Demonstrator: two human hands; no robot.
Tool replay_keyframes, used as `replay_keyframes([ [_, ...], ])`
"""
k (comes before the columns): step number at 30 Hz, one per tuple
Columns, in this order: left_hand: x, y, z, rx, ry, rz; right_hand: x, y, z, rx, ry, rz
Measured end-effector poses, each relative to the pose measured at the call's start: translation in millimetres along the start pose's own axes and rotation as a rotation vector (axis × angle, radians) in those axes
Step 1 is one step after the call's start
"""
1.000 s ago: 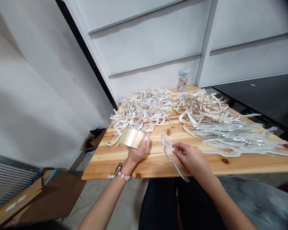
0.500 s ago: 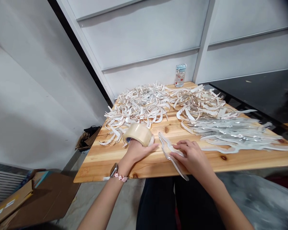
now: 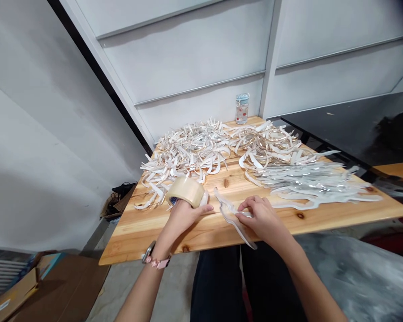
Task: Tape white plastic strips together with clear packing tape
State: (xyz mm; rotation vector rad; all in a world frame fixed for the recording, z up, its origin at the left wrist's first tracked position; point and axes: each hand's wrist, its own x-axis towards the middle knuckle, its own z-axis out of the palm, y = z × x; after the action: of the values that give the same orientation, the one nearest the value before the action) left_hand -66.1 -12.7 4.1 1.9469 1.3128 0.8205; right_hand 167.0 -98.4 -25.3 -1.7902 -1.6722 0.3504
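My left hand has its fingers inside a wide roll of clear tape, held above the wooden table; the thumb points right. My right hand pinches a thin translucent wavy strip between thumb and fingers near the table's front edge. The strip's lower end hangs toward my lap. Behind the tape lies a tangled heap of white curled strips. To the right of it is a looser heap of curled strips, and in front of that a layered pile of long clear strips.
A clear bottle with a blue lid stands at the table's back edge, by a white panelled wall. Right of the table is a black surface. Cardboard boxes lie on the floor at left.
The view has shifted slightly. My right hand's fingers are drawn closer together on the strip. The tape roll stays on my left hand, a little lower and tilted differently.
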Motion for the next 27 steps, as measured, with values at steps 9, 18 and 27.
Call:
replay_keyframes([
  [9,-58.6,38.4,-10.8,-0.374,0.513,-0.058,10.3,5.0,-16.4,0.548,-0.15,0.133],
  [18,14.9,146.8,26.8,-0.206,0.465,0.377,66.6,-53.0,-78.0,1.133,-0.148,-0.084],
  [27,12.7,142.5,39.7,-0.1,0.688,0.536,56.4,-63.0,-84.7,0.834,-0.145,-0.246],
])
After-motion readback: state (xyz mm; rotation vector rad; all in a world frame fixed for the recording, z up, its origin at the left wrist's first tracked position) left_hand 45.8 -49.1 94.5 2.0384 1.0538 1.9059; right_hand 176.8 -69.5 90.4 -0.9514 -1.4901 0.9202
